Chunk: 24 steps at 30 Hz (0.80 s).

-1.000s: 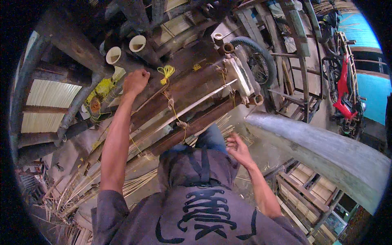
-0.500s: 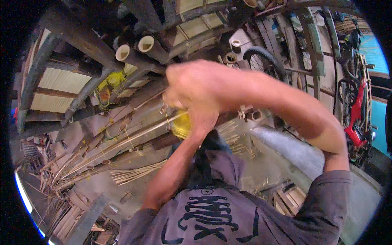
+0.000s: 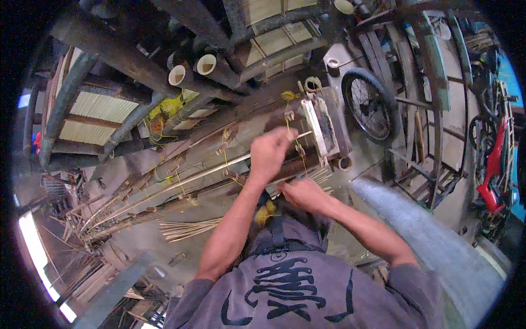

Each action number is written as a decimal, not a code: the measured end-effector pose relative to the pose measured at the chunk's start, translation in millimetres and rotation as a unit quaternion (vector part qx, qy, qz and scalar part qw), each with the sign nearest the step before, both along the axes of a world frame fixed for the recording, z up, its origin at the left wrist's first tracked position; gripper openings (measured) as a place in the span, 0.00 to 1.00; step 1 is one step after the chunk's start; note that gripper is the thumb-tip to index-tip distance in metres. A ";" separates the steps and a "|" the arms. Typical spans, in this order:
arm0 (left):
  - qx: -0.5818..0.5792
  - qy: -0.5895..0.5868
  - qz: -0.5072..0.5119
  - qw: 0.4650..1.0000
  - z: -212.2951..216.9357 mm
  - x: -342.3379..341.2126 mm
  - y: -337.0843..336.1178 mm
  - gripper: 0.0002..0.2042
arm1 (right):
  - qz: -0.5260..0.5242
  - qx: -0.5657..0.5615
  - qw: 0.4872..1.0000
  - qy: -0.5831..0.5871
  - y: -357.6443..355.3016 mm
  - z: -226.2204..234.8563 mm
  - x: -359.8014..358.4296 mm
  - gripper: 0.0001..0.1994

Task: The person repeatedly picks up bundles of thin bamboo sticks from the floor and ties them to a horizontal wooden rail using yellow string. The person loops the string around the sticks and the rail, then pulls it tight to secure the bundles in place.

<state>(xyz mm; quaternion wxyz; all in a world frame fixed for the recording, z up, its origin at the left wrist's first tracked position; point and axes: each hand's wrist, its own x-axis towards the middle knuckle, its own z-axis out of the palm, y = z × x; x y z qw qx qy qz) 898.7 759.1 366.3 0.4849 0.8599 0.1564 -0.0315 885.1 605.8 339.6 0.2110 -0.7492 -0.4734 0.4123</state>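
Note:
My left hand [image 3: 269, 156] is closed at a pale bamboo stick [image 3: 233, 161], which shows on both sides of the fist. My right hand [image 3: 304, 194] is lower and to the right, its fingers curled together; what they hold is hidden. Just below it, a bundle of yellow twine [image 3: 266, 213] hangs in front of my shirt. The stick lies along a long frame strung with thin cords, and short ties of yellow twine [image 3: 290, 96] hold small pieces on those cords. At the frame's right end stands a whitish wooden end piece [image 3: 318, 129].
Loose bamboo sticks [image 3: 189, 230] lie on the floor below the frame. Dark posts and pipes with pale open ends [image 3: 206, 64] stand beyond it. On the right are a bicycle wheel [image 3: 368, 107], a wooden rack and a red bicycle [image 3: 496, 170]. More yellow twine [image 3: 170, 107] hangs at upper left.
My hands were together higher up, with the yellow twine bundle beside them. Now they are apart: the right has come down and nearer to me, and the bundle hangs below it.

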 end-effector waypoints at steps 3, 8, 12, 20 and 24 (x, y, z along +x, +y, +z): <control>-0.331 -0.102 0.053 0.937 26.7 56.3 13.7 0.14 | -0.055 0.162 0.972 -0.158 3.9 -48.3 -20.8 0.13; -0.347 0.097 0.195 0.912 -67.6 134.8 66.4 0.12 | 0.037 0.006 0.990 -0.136 1.3 2.6 -10.6 0.15; -0.155 0.163 -0.023 0.974 -105.0 113.9 128.0 0.15 | -0.046 0.129 0.971 -0.194 10.2 23.9 -39.8 0.21; 0.150 -0.036 -0.007 0.988 -27.0 -54.3 342.4 0.18 | -0.361 0.066 0.801 0.474 155.2 -24.2 -210.6 0.24; 0.139 -0.020 -0.025 0.990 -0.5 -158.3 319.6 0.19 | -0.225 0.165 0.937 0.212 199.9 -89.4 -226.3 0.15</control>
